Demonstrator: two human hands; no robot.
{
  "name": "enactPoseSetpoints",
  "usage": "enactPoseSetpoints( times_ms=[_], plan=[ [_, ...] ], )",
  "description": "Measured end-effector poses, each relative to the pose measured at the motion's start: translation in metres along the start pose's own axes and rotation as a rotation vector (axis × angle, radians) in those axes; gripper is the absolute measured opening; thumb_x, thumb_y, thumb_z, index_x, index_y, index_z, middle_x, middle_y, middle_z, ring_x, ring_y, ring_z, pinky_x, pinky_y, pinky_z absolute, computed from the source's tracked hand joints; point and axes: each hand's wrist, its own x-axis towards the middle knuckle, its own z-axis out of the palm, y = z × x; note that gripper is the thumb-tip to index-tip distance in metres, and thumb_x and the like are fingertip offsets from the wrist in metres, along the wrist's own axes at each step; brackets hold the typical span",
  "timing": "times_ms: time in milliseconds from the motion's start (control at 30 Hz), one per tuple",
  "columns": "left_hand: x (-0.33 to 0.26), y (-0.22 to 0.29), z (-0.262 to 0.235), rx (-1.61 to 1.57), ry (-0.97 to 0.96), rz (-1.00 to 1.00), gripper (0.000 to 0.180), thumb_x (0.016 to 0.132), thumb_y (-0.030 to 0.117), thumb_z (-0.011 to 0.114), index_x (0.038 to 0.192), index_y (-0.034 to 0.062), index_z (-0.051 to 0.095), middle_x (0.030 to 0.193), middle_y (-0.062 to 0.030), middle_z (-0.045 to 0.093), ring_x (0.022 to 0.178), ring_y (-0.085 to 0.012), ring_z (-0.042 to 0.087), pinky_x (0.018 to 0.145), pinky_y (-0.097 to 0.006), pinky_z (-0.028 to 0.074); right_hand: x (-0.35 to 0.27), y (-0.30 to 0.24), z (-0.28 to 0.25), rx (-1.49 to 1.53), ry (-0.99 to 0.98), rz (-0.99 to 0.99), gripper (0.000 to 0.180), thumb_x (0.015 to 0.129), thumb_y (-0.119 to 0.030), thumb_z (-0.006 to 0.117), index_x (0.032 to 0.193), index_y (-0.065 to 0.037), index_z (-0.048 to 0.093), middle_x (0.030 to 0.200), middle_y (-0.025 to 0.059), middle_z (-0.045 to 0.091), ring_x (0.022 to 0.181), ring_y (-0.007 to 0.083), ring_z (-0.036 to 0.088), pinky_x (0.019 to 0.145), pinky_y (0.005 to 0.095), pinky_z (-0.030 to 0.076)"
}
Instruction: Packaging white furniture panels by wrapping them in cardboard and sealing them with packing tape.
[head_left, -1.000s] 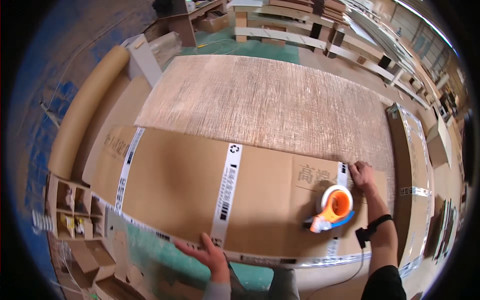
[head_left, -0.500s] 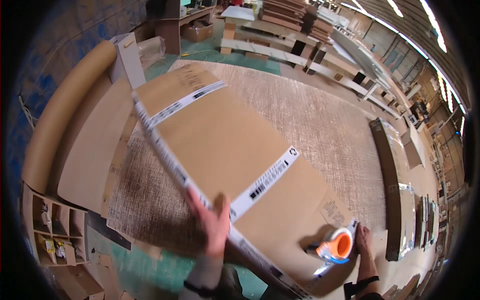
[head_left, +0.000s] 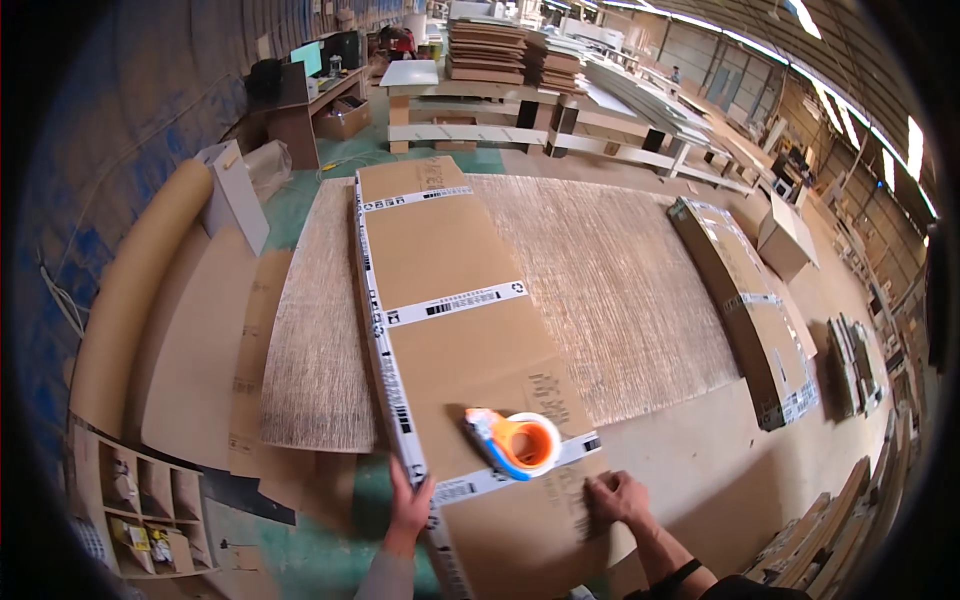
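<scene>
A long, flat cardboard box [head_left: 450,250], bound with white printed tape along its left edge and across its top, stretches away from me. My left hand [head_left: 406,512] grips its near left edge, thumb on top and the lower fingers partly hidden at the side. On the opposite edge, my right hand [head_left: 622,500] has its fingers curled against the cardboard near a printed mark. Between the hands, a little farther off, an orange and blue tape dispenser [head_left: 502,438] with a white roll lies on the box; neither hand touches it.
The box rests over a wide, streaky brown work surface [head_left: 620,290]. Another taped carton [head_left: 735,285] lies along its right side. A large brown paper roll [head_left: 140,290] and a wooden cubby shelf [head_left: 150,510] stand left. Stacked boards [head_left: 487,50] sit on a far bench.
The box has swung from a diagonal to nearly straight away from me, its far end lower on the work surface. Both hands still hold its edges. The dispenser has shifted left in view with the box.
</scene>
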Motion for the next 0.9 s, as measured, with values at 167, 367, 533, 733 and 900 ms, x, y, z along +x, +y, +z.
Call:
enactPoseSetpoints(
  times_ms=[167, 367, 533, 733, 900],
  plan=[
    [-0.143, 0.019, -0.044, -0.024, 0.054, -0.39, 0.09, 0.084, -0.001, 0.063, 0.154, 0.0058, 0.007, 0.145, -0.0118, 0.04, 0.132, -0.0232, 0.042, 0.11, -0.04, 0.033, -0.01, 0.081, 0.07, 0.668, -0.302, -0.264, 0.074, 0.081, -0.036, 0.076, 0.138, 0.0, 0.044, 0.121, 0.0178, 0.062, 0.114, 0.0269, 0.058, 0.099, 0.0392, 0.045],
    [-0.142, -0.003, -0.063, 0.025, 0.079, -0.281, 0.067, 0.085, 0.01, 0.063, 0.145, 0.0057, 0.034, 0.132, -0.0098, 0.053, 0.116, -0.0225, 0.055, 0.096, -0.039, 0.047, 0.041, 0.098, 0.111, 1.209, -0.838, -0.351, 0.095, 0.082, -0.023, 0.072, 0.153, -0.002, 0.012, 0.138, 0.0198, 0.048, 0.125, 0.0291, 0.05, 0.106, 0.0408, 0.04],
    [-0.154, 0.035, -0.05, -0.079, 0.155, -0.476, 0.048, 0.09, 0.021, 0.061, 0.133, 0.0045, 0.046, 0.117, -0.0116, 0.061, 0.104, -0.0238, 0.062, 0.085, -0.04, 0.052, 0.001, 0.088, 0.096, 1.185, -0.828, -0.274, 0.086, 0.086, -0.031, 0.067, 0.152, -0.004, 0.02, 0.142, 0.015, 0.047, 0.126, 0.0255, 0.05, 0.103, 0.0392, 0.043],
    [-0.207, 0.069, -0.039, 0.702, 0.134, -0.518, 0.051, 0.089, 0.044, 0.064, 0.115, -0.0001, 0.062, 0.099, -0.0185, 0.068, 0.093, -0.0312, 0.067, 0.081, -0.041, 0.051, -0.057, 0.11, 0.079, 0.792, -0.486, -0.279, 0.071, 0.088, -0.051, 0.061, 0.136, 0.001, 0.05, 0.117, 0.0218, 0.065, 0.103, 0.0276, 0.065, 0.087, 0.0379, 0.051],
    [-0.205, 0.084, -0.032, 0.978, 0.083, -0.588, 0.062, 0.08, 0.059, 0.067, 0.091, -0.0017, 0.072, 0.083, -0.0264, 0.068, 0.085, -0.0369, 0.069, 0.073, -0.039, 0.052, -0.087, 0.079, 0.048, 0.185, -0.417, -0.166, 0.072, 0.086, -0.067, 0.054, 0.077, 0.003, 0.07, 0.073, 0.0217, 0.067, 0.078, 0.0341, 0.069, 0.075, 0.0405, 0.053]
  ],
)
